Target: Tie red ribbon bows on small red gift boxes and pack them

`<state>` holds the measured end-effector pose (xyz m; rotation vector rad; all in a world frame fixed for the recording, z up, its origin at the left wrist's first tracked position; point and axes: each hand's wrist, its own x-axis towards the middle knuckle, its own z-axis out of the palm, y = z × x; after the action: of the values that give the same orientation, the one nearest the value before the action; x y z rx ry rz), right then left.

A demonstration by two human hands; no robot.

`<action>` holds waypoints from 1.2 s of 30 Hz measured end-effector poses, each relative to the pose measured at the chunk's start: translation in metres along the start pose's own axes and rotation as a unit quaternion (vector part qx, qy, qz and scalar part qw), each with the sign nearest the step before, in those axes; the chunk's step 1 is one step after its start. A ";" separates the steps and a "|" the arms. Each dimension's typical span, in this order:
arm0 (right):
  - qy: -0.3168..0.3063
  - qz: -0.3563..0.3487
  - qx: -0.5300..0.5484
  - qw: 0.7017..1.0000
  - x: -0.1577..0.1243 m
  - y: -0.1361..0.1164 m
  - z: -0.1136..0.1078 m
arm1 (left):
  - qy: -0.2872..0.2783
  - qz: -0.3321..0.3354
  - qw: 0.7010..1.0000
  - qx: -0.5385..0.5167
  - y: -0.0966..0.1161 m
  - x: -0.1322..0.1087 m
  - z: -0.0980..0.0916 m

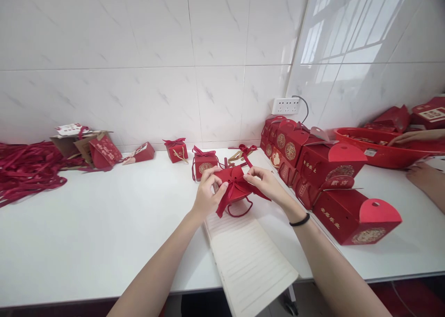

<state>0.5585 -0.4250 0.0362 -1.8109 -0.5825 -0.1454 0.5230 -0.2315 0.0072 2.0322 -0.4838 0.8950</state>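
Observation:
A small red gift box (239, 195) with a red ribbon bow (235, 182) on top is between my hands, over a lined notebook (253, 261). My left hand (209, 192) grips the box's left side, its thumb by the bow. With thumb and index finger, my right hand (266, 183) pinches the ribbon at the right of the bow. A dark red cord handle (240, 210) hangs at the box's near side. Just behind stands another ribbon-tied red box (204, 164), partly covered by my left hand.
Rows of red boxes (344, 215) stand on the right. Red ribbons (31, 168) pile up at the far left, beside some paper boxes (104, 150). Another person's hand (417, 137) reaches into a red basin (382, 157). A socket strip (285, 106) is on the wall.

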 end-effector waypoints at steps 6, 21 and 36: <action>-0.005 0.035 0.102 0.994 0.003 0.004 0.005 | 0.017 -0.036 0.999 0.011 -0.002 0.000 0.003; 0.004 0.069 0.162 0.984 0.003 0.008 0.010 | 0.059 -0.025 0.998 0.023 -0.003 -0.002 0.007; -0.010 0.066 0.212 0.975 0.000 0.005 0.011 | 0.046 0.006 0.999 0.012 -0.011 0.001 0.001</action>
<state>0.5583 -0.4160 0.0285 -1.4292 -0.4633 0.0834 0.5314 -0.2259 0.0015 2.0011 -0.4370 1.0026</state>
